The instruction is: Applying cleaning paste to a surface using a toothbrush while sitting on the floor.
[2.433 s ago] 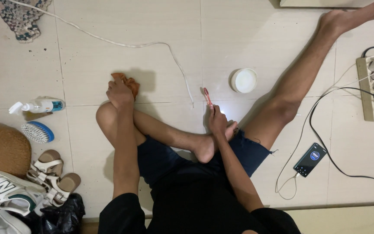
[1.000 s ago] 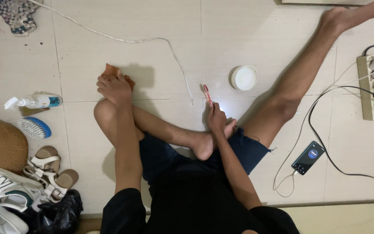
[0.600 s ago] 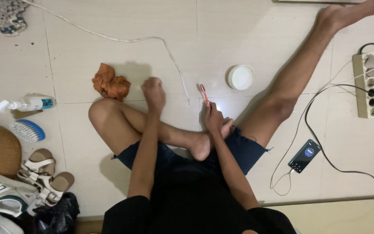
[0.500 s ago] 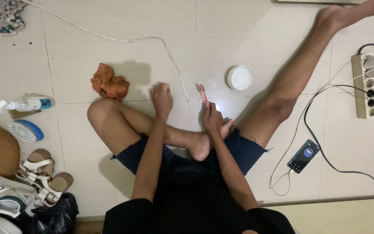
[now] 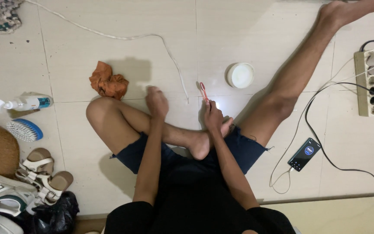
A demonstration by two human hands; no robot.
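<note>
One slim red toothbrush (image 5: pixel 203 91) stands out in the head view, gripped in the right hand (image 5: pixel 213 117) with the fingers clenched round its lower handle. Its long axis runs nearly straight away from the person, tilted a little to the left, head end pointing out over the tiled floor (image 5: pixel 260 39) and toward the white cable (image 5: pixel 122 37). It looks thin and pinkish-red; the bristles are too small to make out. The right hand sits just above the foot (image 5: pixel 202 145) of the folded left leg. The left hand (image 5: pixel 156 103) hangs over the left shin with fingers loosely curled, holding nothing. An orange crumpled cloth (image 5: pixel 107 81) lies on the floor just beside the left knee, apart from that hand. A round white jar (image 5: pixel 240 75) sits near the toothbrush's tip, not touching it.
</note>
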